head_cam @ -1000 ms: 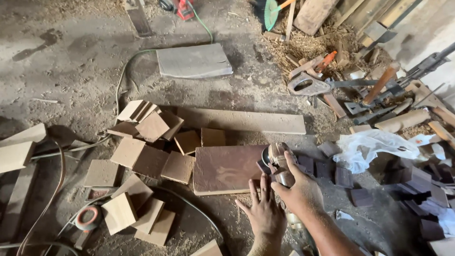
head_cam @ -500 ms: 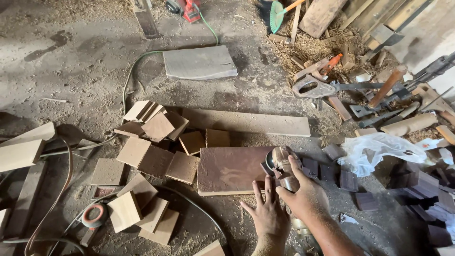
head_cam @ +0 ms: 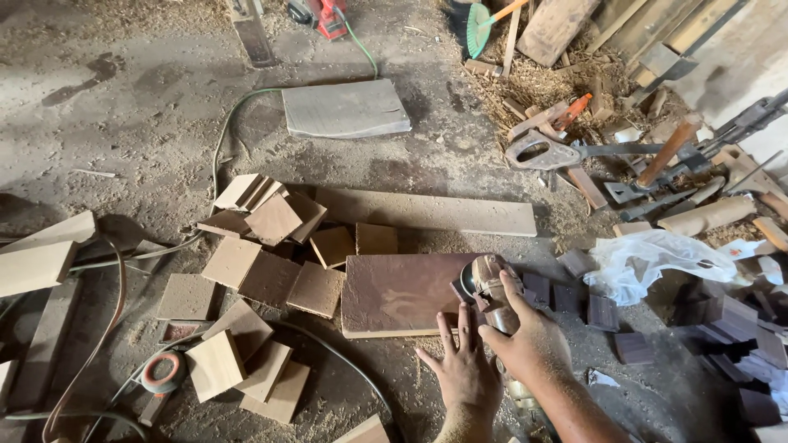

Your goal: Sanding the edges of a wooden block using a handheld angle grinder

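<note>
Right hand (head_cam: 529, 340) grip closed around angle grinder (head_cam: 486, 287), left hand (head_cam: 464, 369) flat, fingers spread, beside dark board (head_cam: 398, 294)

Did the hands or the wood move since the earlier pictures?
Barely. The right hand stays wrapped around the grey metal power grinder at the right end of the reddish-brown rectangular wooden board. The left hand remains flat beside it. Only the view shifted slightly; the square wooden offcuts lie as before.
</note>
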